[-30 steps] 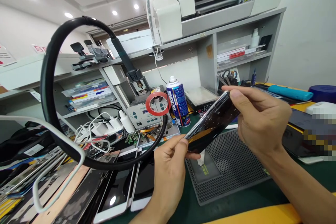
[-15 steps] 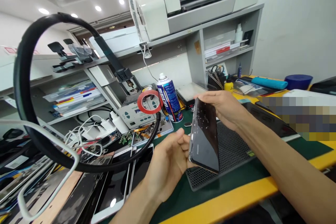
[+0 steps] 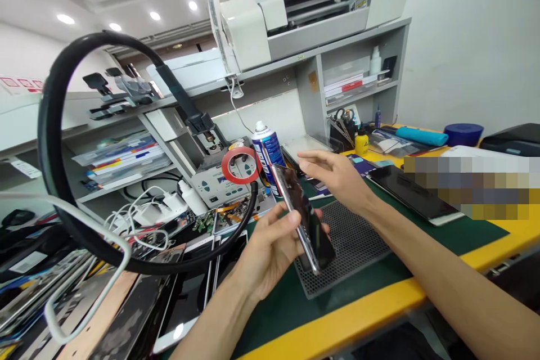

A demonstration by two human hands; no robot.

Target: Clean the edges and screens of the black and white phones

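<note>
A dark smartphone (image 3: pixel 304 216) is held tilted in my left hand (image 3: pixel 274 242), with the thumb along its near edge and the fingertips showing at the far edge. My right hand (image 3: pixel 335 174) is open just right of the phone's upper end, fingers stretched out and apart from it. Below the phone lies a black perforated mat (image 3: pixel 358 244) on the green work surface (image 3: pixel 274 323). Behind the phone's top stands a blue and white spray can (image 3: pixel 266 149).
A red tape roll (image 3: pixel 228 167) hangs at a control box (image 3: pixel 217 191). A thick black hose (image 3: pixel 48 135) loops across the left, above tablets (image 3: pixel 185 292) and stacked panels. Another dark phone (image 3: pixel 411 191) lies to the right. A yellow edge (image 3: pixel 337 320) runs along the front.
My right hand has let go of the phone and opened. The phone has turned and shifted left, and my left hand has closed around it.
</note>
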